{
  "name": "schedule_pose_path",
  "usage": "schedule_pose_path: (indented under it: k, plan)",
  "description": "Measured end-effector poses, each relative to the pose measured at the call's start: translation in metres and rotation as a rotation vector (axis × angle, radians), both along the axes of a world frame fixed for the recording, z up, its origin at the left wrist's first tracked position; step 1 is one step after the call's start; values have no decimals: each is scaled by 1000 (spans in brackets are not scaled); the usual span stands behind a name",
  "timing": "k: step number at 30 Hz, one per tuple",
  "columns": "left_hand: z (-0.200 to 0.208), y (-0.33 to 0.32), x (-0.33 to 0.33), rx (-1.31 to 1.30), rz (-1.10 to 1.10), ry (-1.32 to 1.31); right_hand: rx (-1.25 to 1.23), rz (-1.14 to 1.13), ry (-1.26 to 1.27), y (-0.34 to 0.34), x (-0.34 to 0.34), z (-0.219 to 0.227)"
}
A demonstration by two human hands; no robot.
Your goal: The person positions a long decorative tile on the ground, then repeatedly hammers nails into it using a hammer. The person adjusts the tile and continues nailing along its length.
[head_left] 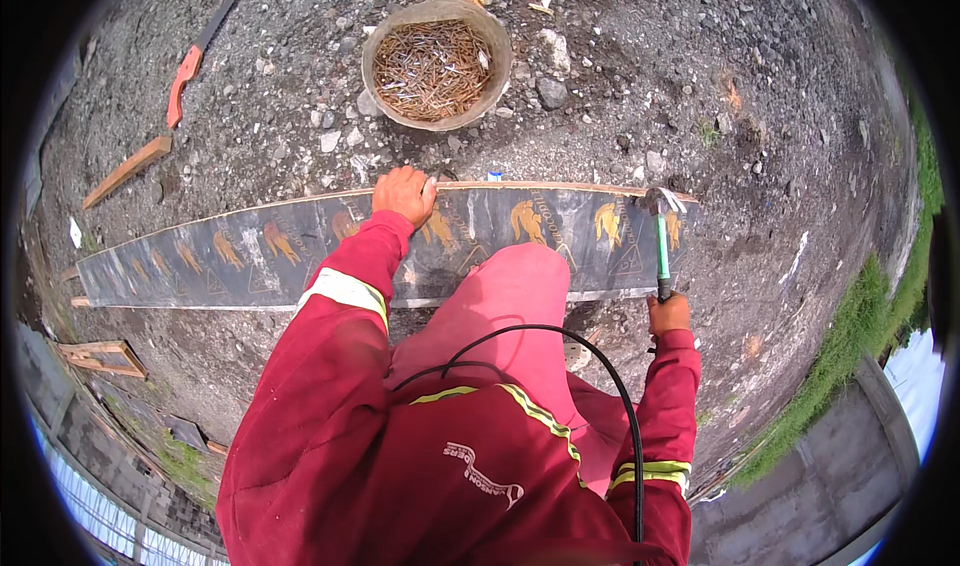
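Observation:
A long dark plywood panel (330,234) with printed gold figures lies across in front of me, a wood strip (560,185) along its far edge. My left hand (405,195) is closed over that far edge, left of the middle. In my right hand (669,313) is a claw hammer (662,241) with a green and black handle. Its head rests at or just above the panel's far right corner; whether it touches, I cannot tell. My right knee (520,276) presses over the panel's near edge. Any nail under the hammer head is hidden.
Beyond the panel stands a round tub (500,71) full of rusty nails (432,69). A handsaw (185,76) with an orange handle and a wood offcut (127,172) lie on the gravel at far left. A black cable (560,332) loops over my lap. Stones dot the ground.

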State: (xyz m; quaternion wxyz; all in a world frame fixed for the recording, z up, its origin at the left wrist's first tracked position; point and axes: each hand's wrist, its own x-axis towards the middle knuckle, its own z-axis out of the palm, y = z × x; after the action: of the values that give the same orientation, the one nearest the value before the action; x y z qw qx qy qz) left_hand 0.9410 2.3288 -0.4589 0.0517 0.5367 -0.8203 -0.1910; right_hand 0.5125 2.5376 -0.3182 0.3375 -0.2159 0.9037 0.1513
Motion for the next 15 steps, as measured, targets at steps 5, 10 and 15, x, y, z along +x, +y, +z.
schedule_pose_path:
  k: [5, 10, 15]
  plan:
    - [3, 0, 2, 10, 12, 35, 88, 142, -25, -34, -18, 27]
    - [2, 2, 3, 46, 40, 56, 85, 204, 33, -60, -11, 38]
    - [6, 2, 4, 69, 70, 40, 95, 497, 65, -77, 2, 48]
